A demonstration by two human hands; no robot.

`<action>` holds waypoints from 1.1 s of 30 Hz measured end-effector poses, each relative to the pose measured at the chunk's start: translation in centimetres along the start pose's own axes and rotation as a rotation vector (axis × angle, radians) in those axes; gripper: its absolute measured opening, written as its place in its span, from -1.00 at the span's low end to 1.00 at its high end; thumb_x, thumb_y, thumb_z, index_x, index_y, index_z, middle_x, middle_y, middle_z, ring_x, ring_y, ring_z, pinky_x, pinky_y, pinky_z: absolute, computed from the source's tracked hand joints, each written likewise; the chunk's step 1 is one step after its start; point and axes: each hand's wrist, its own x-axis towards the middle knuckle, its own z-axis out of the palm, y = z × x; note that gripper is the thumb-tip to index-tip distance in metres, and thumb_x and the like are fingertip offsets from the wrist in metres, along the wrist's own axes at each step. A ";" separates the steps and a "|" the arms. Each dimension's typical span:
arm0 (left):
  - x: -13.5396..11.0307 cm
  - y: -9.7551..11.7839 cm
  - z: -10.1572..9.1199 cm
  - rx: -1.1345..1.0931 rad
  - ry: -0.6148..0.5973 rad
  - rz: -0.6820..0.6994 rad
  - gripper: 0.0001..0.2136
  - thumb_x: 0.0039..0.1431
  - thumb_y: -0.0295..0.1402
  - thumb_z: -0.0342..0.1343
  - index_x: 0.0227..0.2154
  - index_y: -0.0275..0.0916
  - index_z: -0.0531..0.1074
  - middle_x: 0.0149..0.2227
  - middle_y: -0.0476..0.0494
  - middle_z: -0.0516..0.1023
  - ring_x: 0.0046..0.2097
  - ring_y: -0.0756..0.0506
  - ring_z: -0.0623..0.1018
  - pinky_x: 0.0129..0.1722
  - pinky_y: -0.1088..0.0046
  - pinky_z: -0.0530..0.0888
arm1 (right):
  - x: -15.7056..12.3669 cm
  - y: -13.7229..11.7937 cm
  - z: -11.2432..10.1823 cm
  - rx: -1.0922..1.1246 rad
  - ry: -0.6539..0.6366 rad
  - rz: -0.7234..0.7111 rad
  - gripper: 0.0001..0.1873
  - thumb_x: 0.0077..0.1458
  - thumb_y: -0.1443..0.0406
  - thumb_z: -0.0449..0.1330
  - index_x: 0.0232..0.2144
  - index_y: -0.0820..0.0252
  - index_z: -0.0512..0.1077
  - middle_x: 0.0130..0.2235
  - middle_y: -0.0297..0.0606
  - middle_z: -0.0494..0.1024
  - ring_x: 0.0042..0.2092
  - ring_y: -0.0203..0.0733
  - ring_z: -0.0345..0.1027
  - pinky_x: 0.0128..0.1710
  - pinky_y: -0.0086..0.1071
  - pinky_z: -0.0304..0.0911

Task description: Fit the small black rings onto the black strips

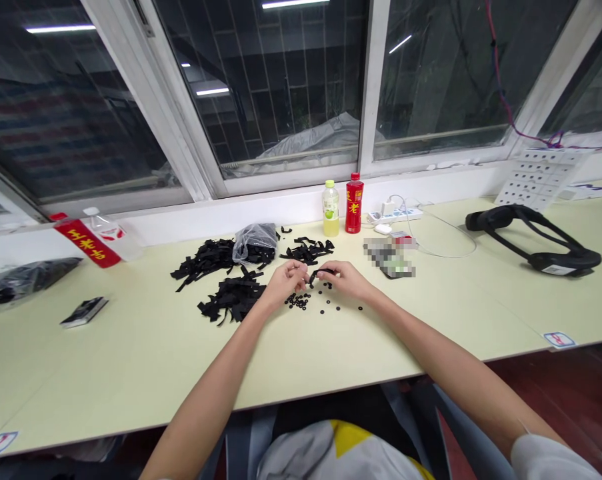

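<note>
Both hands meet over the middle of the table. My right hand (345,277) is closed on a short black strap (317,273), whose free end hangs toward the left. Close beside it, my left hand (287,281) has its fingers pinched near that end; whatever is between them is too small to name. Beneath the hands lie several small black rings (297,301), some scattered to the right. A pile of black straps (233,297) is left of my left hand, another pile (208,259) lies behind it, and a smaller group (308,251) sits beyond my fingers.
A clear plastic bag (255,241) rests on the back pile. Behind stand a yellow-green drink bottle (331,210), a red bottle (353,205) and a power strip (395,215) with a white cable. A black headset (533,240) lies right; a small black-and-white box (84,311) lies left.
</note>
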 end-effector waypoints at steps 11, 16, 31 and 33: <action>-0.4 -1.4 3.1 0.041 0.010 0.021 -0.45 0.29 0.23 0.63 -0.12 -0.23 0.89 -0.15 -0.29 0.92 -0.17 -0.25 0.77 -0.09 0.20 0.72 | 0.0 1.1 -0.4 -0.210 -0.024 -0.126 -0.67 0.60 0.10 0.46 -0.25 0.10 0.82 -0.15 -0.10 0.86 -0.05 0.11 0.72 0.06 -0.10 0.59; -0.2 -2.4 4.1 -0.093 0.029 0.007 -0.41 0.19 0.18 0.70 -0.07 -0.32 0.92 -0.10 -0.38 0.94 -0.23 -0.17 0.72 -0.14 0.27 0.70 | -0.1 2.1 -0.1 -0.323 0.057 -0.229 -0.59 0.63 0.00 0.46 -0.27 0.08 0.77 -0.20 -0.10 0.81 -0.07 0.13 0.69 0.06 -0.05 0.64; 0.2 -3.4 3.6 0.000 0.185 -0.026 -0.81 0.49 -0.22 0.48 -0.04 -0.25 0.82 -0.08 -0.34 0.97 -0.05 -0.21 0.89 0.08 0.29 0.81 | 0.0 3.3 -3.6 -1.056 0.165 0.425 -0.33 0.82 -0.01 0.07 0.70 0.08 0.50 0.78 0.26 0.38 0.71 0.46 0.26 0.63 0.35 0.31; 0.1 -3.3 3.6 0.032 0.180 -0.012 -0.81 0.50 -0.23 0.46 -0.04 -0.25 0.83 -0.08 -0.34 0.97 -0.07 -0.21 0.88 0.05 0.31 0.81 | 0.2 3.3 -3.9 -1.054 0.139 0.448 -0.31 0.82 -0.02 0.04 0.71 0.09 0.48 0.80 0.25 0.35 0.70 0.43 0.27 0.62 0.29 0.34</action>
